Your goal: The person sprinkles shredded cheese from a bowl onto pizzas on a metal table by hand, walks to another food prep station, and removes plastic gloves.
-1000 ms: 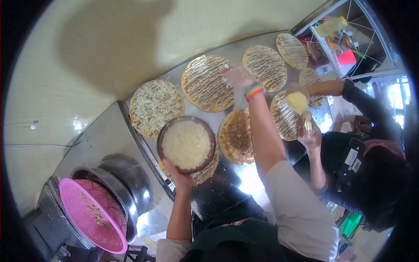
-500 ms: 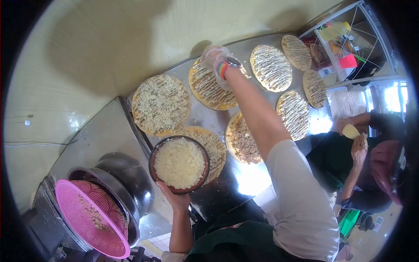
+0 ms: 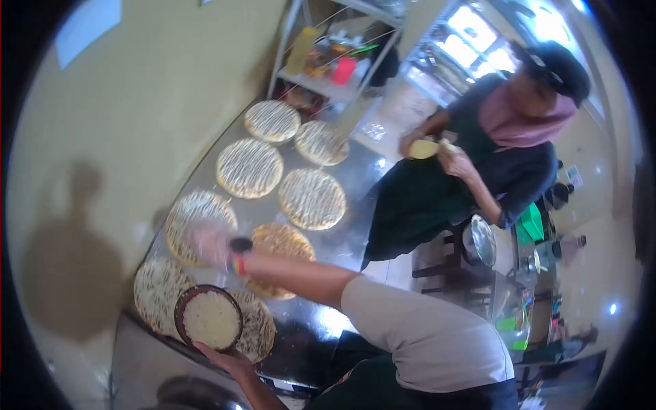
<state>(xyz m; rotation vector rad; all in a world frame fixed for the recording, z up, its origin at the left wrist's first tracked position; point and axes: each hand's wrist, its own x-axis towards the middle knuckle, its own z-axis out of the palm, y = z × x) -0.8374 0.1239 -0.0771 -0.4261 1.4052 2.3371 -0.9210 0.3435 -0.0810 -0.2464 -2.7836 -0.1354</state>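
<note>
My left hand (image 3: 224, 358) holds a dark round bowl (image 3: 180, 318) from below. Pale grated cheese (image 3: 214, 320) fills it. My right hand (image 3: 213, 242), in a clear glove with a watch and a rainbow band at the wrist, is over a white-striped pizza (image 3: 197, 208); motion smears its fingers. Left of the bowl lies a pizza (image 3: 156, 287) strewn with pale shreds. Another pizza (image 3: 260, 331) is partly hidden behind the bowl. Beneath my right forearm sits a pizza (image 3: 287, 242) with crumbly brown topping.
More white-striped pizzas (image 3: 250, 168) lie farther along the metal table (image 3: 359, 205). A wire shelf (image 3: 328, 80) with bottles and bags stands at its far end. At right, a co-worker (image 3: 478, 157) in a dark apron holds a pale yellow piece (image 3: 424, 149).
My view has turned to the right, showing more of the co-worker and room. My right hand stays over the same pizza, now blurred. The bowl remains in my left hand.
</note>
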